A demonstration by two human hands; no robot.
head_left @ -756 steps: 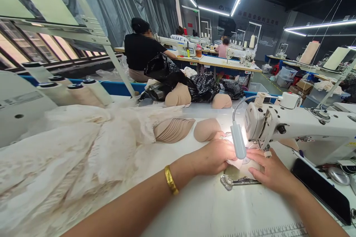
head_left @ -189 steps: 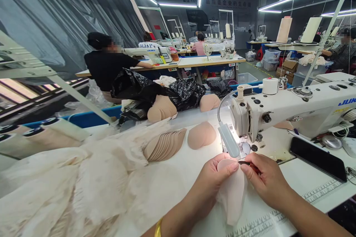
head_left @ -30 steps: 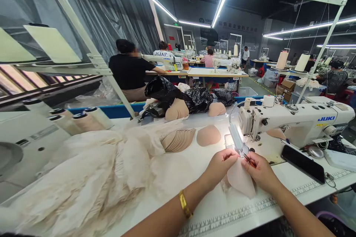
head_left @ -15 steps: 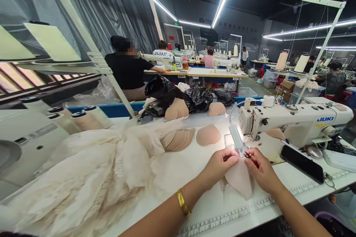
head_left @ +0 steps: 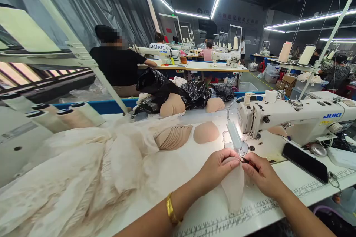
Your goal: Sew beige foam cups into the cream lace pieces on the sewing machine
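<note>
My left hand (head_left: 222, 166) pinches the top edge of a thin pale fabric piece (head_left: 233, 189) between thumb and fingers. The fabric hangs down over the ruler strip along the table's front edge. Close beside it, my right hand (head_left: 263, 173) is closed around small dark thread snips (head_left: 248, 163), whose tips reach the fabric edge at my left fingertips. Part of the snips is hidden by my fingers. Both hands are just in front of the sewing machine's needle area, near its lit lamp (head_left: 234, 136).
A white sewing machine (head_left: 300, 113) stands at right, with a black phone (head_left: 305, 162) in front. Left lies a heap of cream fabric (head_left: 83, 170). Behind are fanned beige cups (head_left: 175, 137), a single cup (head_left: 206, 132) and black plastic bags (head_left: 196, 94). A person (head_left: 115, 61) sits beyond.
The snips have come left, up to the fabric edge at my left fingertips. The fabric's lower end has swung left and hangs narrower. The whole view has shifted slightly.
</note>
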